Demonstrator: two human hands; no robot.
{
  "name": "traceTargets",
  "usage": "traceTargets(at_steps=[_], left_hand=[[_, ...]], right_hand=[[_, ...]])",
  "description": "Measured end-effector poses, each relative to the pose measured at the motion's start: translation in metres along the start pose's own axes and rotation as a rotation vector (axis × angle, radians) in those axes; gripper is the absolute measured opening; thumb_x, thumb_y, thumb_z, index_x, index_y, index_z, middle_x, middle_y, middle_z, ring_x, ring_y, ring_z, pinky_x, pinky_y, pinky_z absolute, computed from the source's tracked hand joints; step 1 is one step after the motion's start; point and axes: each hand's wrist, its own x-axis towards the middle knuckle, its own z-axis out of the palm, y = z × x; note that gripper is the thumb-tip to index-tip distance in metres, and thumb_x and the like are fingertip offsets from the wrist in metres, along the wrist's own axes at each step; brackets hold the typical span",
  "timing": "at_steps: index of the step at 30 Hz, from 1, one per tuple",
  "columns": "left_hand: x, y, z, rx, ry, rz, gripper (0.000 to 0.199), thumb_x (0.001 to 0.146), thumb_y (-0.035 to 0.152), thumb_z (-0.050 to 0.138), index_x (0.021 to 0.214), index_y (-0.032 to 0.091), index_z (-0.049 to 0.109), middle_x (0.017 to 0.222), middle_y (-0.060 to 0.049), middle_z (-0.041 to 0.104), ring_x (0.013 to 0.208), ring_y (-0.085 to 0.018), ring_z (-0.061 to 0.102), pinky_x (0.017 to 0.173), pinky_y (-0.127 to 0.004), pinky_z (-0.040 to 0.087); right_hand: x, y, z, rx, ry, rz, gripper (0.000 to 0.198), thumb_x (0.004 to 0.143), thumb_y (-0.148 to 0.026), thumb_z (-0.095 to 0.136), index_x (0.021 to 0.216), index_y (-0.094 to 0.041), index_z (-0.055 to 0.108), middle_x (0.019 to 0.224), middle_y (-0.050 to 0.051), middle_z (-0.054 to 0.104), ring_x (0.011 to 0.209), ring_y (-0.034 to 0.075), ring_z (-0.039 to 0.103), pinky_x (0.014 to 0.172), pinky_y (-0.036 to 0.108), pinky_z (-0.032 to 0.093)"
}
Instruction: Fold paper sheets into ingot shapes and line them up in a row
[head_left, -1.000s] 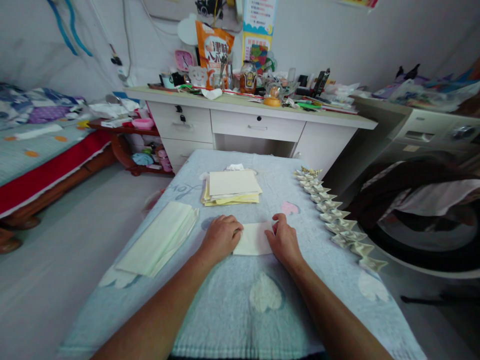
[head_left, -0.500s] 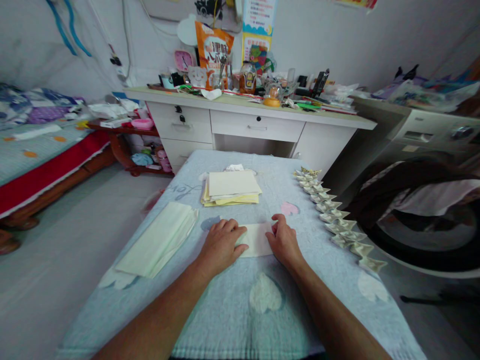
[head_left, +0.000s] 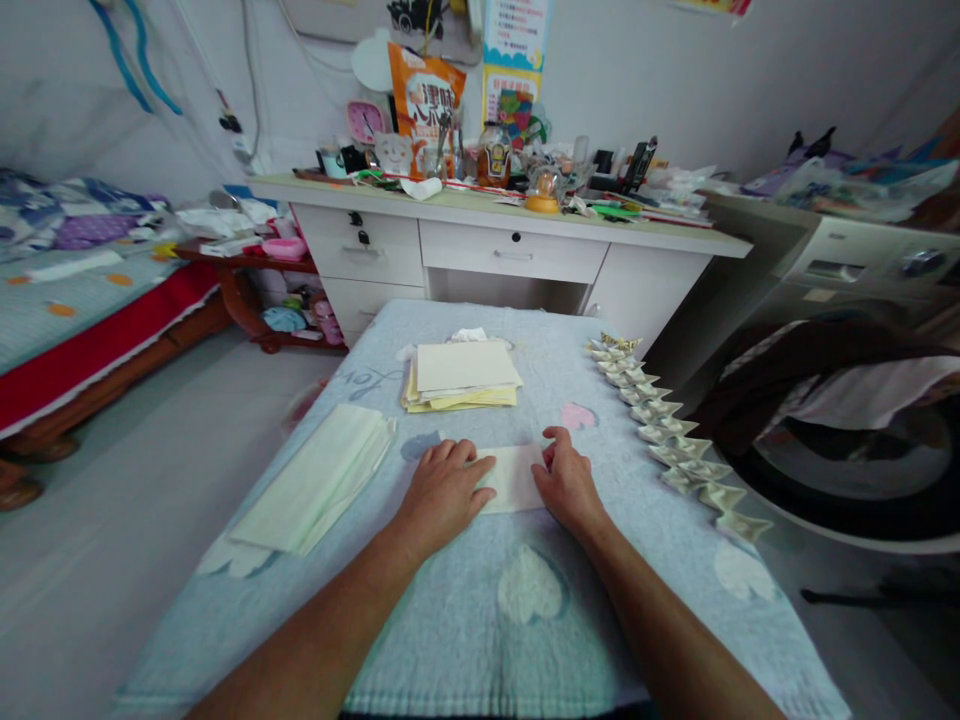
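a pale oblong paper [head_left: 514, 482] lies flat on blue cloth [head_left: 442, 630].

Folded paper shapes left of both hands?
No, the row of folded paper shapes stands right of the left hand and the right hand.

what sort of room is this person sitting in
Probably a lived-in bedroom at home: a bed stands at the left, a cluttered desk with drawers lines the wall, and what looks like a front-loading washing machine is at the right.
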Motion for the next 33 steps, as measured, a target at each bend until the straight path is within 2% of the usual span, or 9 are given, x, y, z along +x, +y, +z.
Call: traceTargets(at_steps=[8,18,25,33], left_hand=[[-0.001,0.004,0.006,0.049,0.002,0.048,0.036,0.084,0.03,0.063,0.119,0.025,0.055,0.12,-0.005,0.058,0.113,-0.024,0.048,0.096,-0.039,0.037],[-0.005,0.011,0.006,0.126,-0.018,0.063,0.024,0.089,0.027,0.055,0.111,0.018,0.058,0.119,-0.009,0.06,0.112,-0.025,0.053,0.093,-0.04,0.043],[-0.005,0.017,0.006,0.137,-0.037,0.022,0.028,0.091,0.024,0.05,0.116,0.014,0.058,0.126,-0.012,0.06,0.117,-0.025,0.053,0.098,-0.041,0.043],[-0.009,0.021,0.008,0.14,-0.042,-0.002,0.036,0.09,0.027,0.053,0.123,0.012,0.057,0.133,-0.015,0.056,0.124,-0.028,0.05,0.101,-0.042,0.041]], right_hand=[[0.0,0.001,0.002,-0.042,0.009,-0.005,0.044,0.08,-0.018,0.053,0.122,-0.014,0.04,0.086,0.004,0.064,0.076,0.019,0.059,0.074,0.029,0.035],[0.0,-0.002,0.0,-0.094,-0.005,0.008,0.043,0.082,-0.019,0.053,0.123,-0.013,0.04,0.086,0.005,0.066,0.079,0.02,0.06,0.075,0.029,0.035],[0.0,-0.002,0.0,-0.12,0.002,-0.003,0.042,0.084,-0.019,0.052,0.124,-0.013,0.04,0.086,0.005,0.067,0.082,0.021,0.061,0.076,0.029,0.035],[0.0,-0.001,0.003,-0.143,0.003,-0.004,0.044,0.084,-0.018,0.051,0.126,-0.011,0.04,0.089,0.007,0.066,0.085,0.023,0.06,0.079,0.032,0.035]])
